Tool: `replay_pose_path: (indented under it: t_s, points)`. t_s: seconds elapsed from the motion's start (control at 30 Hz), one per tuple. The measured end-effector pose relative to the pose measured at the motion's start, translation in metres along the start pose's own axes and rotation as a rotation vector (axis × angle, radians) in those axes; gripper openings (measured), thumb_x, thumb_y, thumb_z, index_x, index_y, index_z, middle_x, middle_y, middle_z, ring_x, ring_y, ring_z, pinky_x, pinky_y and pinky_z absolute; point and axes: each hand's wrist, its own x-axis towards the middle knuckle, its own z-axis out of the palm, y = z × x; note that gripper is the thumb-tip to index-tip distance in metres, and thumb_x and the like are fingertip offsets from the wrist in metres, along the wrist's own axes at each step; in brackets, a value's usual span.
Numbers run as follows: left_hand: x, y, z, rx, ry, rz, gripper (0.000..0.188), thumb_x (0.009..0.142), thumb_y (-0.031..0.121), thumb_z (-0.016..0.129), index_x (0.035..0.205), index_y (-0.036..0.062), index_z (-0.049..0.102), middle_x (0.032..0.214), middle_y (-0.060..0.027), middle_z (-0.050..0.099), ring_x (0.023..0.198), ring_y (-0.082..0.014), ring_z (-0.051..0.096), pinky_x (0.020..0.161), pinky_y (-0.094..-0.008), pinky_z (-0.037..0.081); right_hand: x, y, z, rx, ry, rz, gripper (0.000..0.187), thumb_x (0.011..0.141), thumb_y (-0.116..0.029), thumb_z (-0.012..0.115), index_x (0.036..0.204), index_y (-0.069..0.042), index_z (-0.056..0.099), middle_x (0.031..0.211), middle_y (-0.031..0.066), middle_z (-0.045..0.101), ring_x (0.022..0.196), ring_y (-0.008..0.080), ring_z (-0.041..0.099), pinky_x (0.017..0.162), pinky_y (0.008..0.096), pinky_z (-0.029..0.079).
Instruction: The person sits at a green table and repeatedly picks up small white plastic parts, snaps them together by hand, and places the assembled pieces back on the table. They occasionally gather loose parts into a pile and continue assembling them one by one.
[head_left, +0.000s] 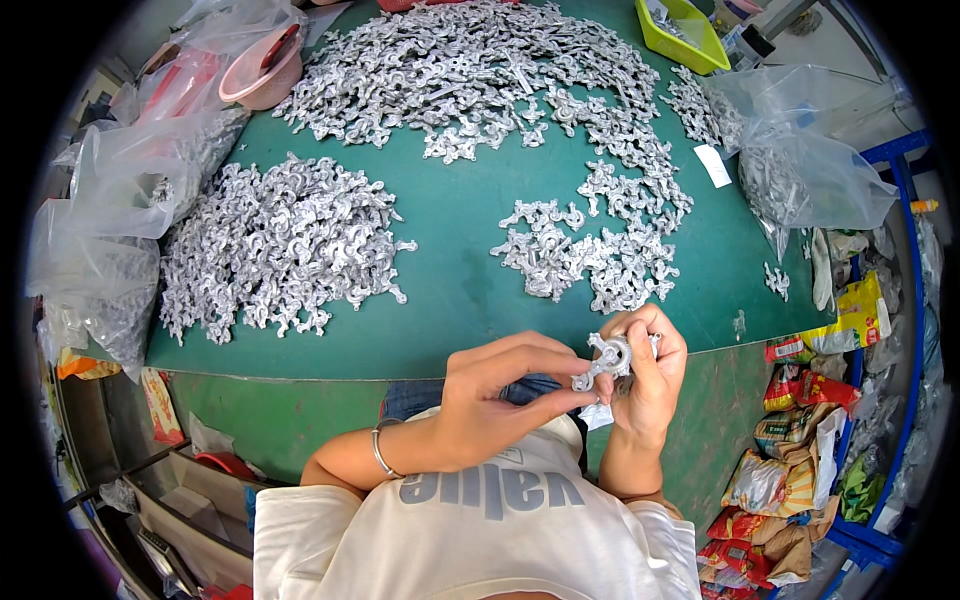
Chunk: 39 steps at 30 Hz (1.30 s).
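Below the near edge of a green worktop (455, 300), seen from the head camera looking down, two bare hands met over the person's lap. Both pinched one small silvery cast-metal part (607, 360), a hub with curved arms, held in the air just off the worktop edge. The left hand (495, 395), with a thin bracelet (380, 452) on its wrist, closed its fingers (560, 400) narrowly on the part's lower end. The right hand (650, 375) wrapped around the part's far side, its fingers curled tight; whether it held a second piece behind could not be told.

On the worktop lay heaps of like metal parts: a dense pile at the left (280, 245), a broad spread at the back (470, 70), and a looser cluster nearest the hands (600, 250). Clear plastic bags of parts (800, 170) slumped at both sides. A pink bowl (262, 72) sat at the back left, a yellow-green bin (685, 35) at the back right. Snack wrappers (800, 450) crowded the floor at the right.

Judging from this, the part was held over open space, so a slip of either grip would likely have dropped it to the lap or the cluttered floor, where it would be hard to find. Rough cast edges could also have nicked bare fingertips under pressure.
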Motion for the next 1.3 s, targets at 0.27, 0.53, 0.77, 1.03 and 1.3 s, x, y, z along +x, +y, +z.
replay_pose_path:
  t_s: [0.27,0.53,0.77,1.03,1.3]
  points:
    - [-0.001,0.002,-0.001,0.008,-0.045,-0.014,0.030,0.062,-0.010,0.071,0.090,-0.0051,0.060,0.084,-0.0146,0.060,0.074,-0.0159,0.059,0.064,-0.0249,0.048,0.000,0.000,0.000,0.016,-0.018,-0.014,0.019,0.088,-0.013,0.051,0.077,0.003,0.049,0.071,0.0131,0.055,0.041,0.0096,0.046,0.032,0.0196,0.033]
    - [-0.003,-0.004,0.003,-0.006,-0.064,0.022,0.030,0.062,-0.009,0.071,0.089,-0.0047,0.059,0.084,-0.0144,0.060,0.073,-0.0158,0.059,0.063,-0.0251,0.048,-0.001,-0.002,0.000,0.003,-0.025,-0.034,0.019,0.087,-0.014,0.051,0.077,0.003,0.049,0.070,0.0120,0.055,0.043,0.0095,0.047,0.033,0.0190,0.034]
    - [-0.004,-0.004,0.003,-0.010,-0.082,0.006,0.030,0.063,-0.009,0.072,0.089,-0.0044,0.058,0.084,-0.0147,0.060,0.073,-0.0164,0.059,0.063,-0.0259,0.048,-0.002,-0.003,0.000,-0.022,-0.008,-0.031,0.019,0.087,-0.013,0.051,0.076,0.002,0.048,0.070,0.0116,0.055,0.043,0.0096,0.047,0.034,0.0193,0.035]
    - [-0.001,-0.022,-0.015,0.324,0.229,0.177,0.022,0.067,-0.009,0.067,0.087,-0.0034,0.060,0.083,-0.0131,0.061,0.073,-0.0187,0.060,0.066,-0.0272,0.048,0.015,0.001,-0.008,-0.267,0.099,-0.078,0.017,0.087,-0.013,0.052,0.085,0.003,0.055,0.061,0.0036,0.051,0.042,0.0068,0.043,0.037,0.0176,0.031]
    - [0.000,-0.039,-0.114,1.306,0.597,0.073,0.025,0.073,-0.001,0.061,0.097,0.0024,0.057,0.103,-0.0116,0.052,0.098,-0.0269,0.048,0.083,-0.0343,0.038,0.048,0.016,-0.028,-1.248,0.098,-0.235,0.026,0.072,-0.002,0.064,0.098,-0.002,0.060,0.071,0.0083,0.053,0.056,0.0184,0.053,0.054,0.0292,0.043]
